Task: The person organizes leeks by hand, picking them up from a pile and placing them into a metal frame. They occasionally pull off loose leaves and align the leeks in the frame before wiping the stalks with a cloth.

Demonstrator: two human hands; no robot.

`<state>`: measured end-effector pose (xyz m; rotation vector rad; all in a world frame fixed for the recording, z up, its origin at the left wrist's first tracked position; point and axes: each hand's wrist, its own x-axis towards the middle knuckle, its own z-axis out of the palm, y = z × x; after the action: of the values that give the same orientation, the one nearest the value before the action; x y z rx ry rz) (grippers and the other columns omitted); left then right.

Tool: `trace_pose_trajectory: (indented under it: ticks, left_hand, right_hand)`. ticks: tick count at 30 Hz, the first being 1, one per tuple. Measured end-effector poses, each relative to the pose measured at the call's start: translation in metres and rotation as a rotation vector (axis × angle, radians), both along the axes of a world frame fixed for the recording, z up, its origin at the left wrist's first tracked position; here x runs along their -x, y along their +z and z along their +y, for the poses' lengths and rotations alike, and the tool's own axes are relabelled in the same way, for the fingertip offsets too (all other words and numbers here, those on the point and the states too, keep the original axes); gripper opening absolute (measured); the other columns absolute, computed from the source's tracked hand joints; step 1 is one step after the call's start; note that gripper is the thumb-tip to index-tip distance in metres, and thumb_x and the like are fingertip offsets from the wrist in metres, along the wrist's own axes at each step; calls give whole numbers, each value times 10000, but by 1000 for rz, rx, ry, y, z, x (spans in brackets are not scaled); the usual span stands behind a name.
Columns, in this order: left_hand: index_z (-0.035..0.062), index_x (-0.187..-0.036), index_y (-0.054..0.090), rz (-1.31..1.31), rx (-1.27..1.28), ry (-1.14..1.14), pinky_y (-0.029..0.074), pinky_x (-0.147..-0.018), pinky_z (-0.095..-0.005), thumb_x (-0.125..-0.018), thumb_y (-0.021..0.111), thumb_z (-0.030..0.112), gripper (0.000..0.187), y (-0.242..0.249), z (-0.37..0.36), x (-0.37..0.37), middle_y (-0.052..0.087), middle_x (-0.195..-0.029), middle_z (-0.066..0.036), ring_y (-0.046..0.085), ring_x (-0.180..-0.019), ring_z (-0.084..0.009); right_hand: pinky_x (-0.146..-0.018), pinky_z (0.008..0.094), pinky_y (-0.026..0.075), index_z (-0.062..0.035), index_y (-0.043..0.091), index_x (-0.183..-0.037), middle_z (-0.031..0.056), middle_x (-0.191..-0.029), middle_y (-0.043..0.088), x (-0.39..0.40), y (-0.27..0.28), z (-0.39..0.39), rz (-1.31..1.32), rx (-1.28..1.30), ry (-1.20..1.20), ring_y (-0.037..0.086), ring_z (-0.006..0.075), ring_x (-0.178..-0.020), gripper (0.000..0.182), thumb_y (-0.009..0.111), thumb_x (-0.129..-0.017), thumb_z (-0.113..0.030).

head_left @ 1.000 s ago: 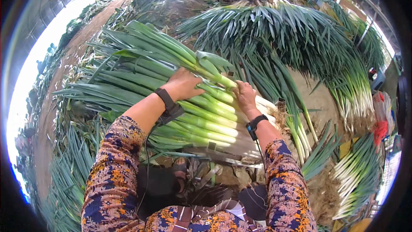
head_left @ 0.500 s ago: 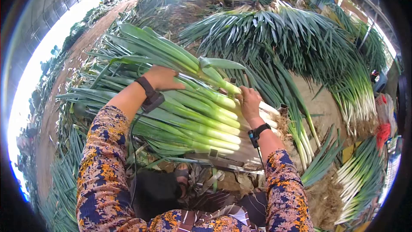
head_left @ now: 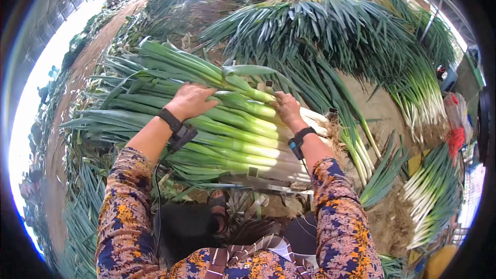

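Observation:
Several thick leeks [head_left: 243, 142] lie side by side across a metal rack [head_left: 253, 173], green leaves to the left and white stems to the right. My left hand [head_left: 192, 101] rests on the upper leaves, its fingers apart and pointing right. My right hand [head_left: 287, 108] has its fingers closed round the pale stem of the topmost leek [head_left: 258, 94], just right of a dark upright post of the rack. Part of that stem is hidden under the hand. Each wrist wears a dark strapped device.
A long heap of leeks [head_left: 330, 31] spans the back, its white roots at the right. Loose leeks [head_left: 361, 163] lie right of the rack, and another pile [head_left: 431, 196] is farther right, below a red bag [head_left: 455, 142]. A sandalled foot [head_left: 218, 211] shows below the rack.
The topmost leek has come down onto the row, with my right hand still on its stem. My left hand lies over the leaves as before. The whole view has shifted slightly.

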<state>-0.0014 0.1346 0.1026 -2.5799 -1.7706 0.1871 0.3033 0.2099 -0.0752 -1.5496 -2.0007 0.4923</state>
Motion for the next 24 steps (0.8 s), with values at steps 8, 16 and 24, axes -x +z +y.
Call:
trace_pose_trajectory:
  ticks: [8,16,24]
  left_hand:
    - [73,-1103,679,-35,-137,13,455,-943,-432,-901,612,418,405,10,-8,-2,665,-1056,-128,593,-1073,-310]
    - [67,-929,697,82,30,-537,472,-874,-437,-911,531,300,286,-1,79,-61,671,-940,-106,624,-943,-300]
    - [222,-1282,661,871,238,-265,226,-1104,-591,-990,366,479,488,-68,151,-114,603,-1374,-15,499,-1314,-263]
  right_hand:
    - [-940,482,435,-197,624,-1215,135,-1137,644,3,-7,2,-137,138,62,589,344,-1113,473,604,-899,-549]
    - [-935,508,446,-141,630,-1168,154,-1141,634,3,7,-9,-236,143,77,585,358,-1111,450,542,-940,-519]
    - [-890,511,437,-125,607,-1108,161,-1084,625,1,-6,-10,-203,29,103,584,370,-1043,390,551,-949,-477]
